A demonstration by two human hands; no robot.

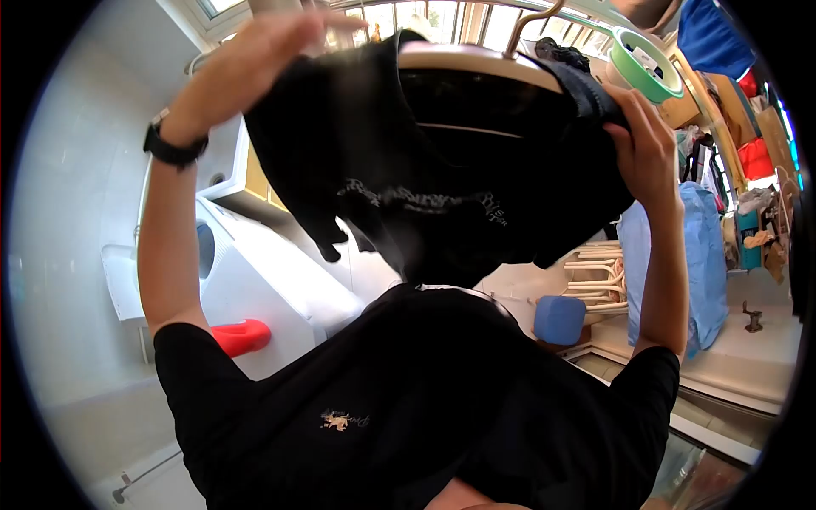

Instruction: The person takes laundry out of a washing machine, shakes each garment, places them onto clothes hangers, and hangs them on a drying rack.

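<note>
A black T-shirt with small white lettering across its chest hangs in front of me on a light-coloured clothes hanger with a bent hook. My right hand is closed on the shirt at its right shoulder, near the hanger's end. At the left shoulder, my left hand is raised against the top of the shirt. Motion smears its fingers, so I cannot make out whether they grip the cloth. A dark band sits on the left wrist.
A white washing machine and a red container are at left. On the right are a green basin, stacked cream stools, a blue stool or box and a large light-blue bag. Barred windows line the top.
</note>
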